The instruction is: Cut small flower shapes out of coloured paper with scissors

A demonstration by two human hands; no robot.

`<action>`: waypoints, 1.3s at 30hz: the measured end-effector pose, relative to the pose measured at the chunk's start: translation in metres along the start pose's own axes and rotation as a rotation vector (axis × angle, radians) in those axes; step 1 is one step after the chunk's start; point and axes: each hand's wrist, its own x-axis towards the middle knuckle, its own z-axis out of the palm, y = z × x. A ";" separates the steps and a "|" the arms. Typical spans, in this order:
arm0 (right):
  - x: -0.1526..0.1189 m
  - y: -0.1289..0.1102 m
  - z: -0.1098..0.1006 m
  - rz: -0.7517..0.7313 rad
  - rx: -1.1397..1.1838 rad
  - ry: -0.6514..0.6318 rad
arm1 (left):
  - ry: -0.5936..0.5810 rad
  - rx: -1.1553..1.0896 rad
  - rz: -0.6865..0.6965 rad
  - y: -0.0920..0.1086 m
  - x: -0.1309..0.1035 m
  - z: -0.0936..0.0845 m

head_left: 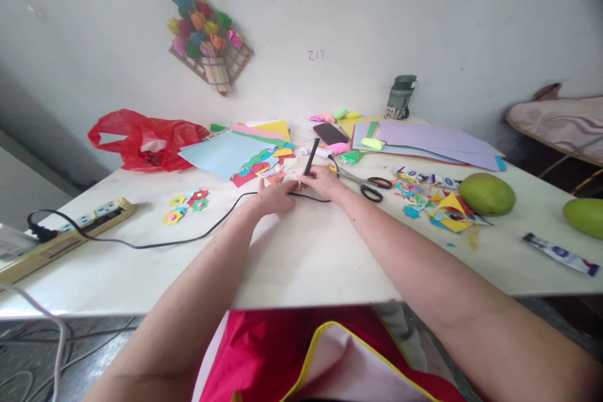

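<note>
black pen (311, 157) upright in right hand (325, 181); left hand (273, 196) flat beside it.

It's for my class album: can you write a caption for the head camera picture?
Right hand holds a black pen while the left hand rests flat on the white table, among colored paper scraps.

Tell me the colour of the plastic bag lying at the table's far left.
Red; the crumpled thin plastic bag shows best in the head view.
</note>
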 end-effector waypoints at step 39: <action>-0.003 -0.009 -0.006 0.037 -0.037 0.004 | -0.007 0.015 0.010 0.000 0.000 0.000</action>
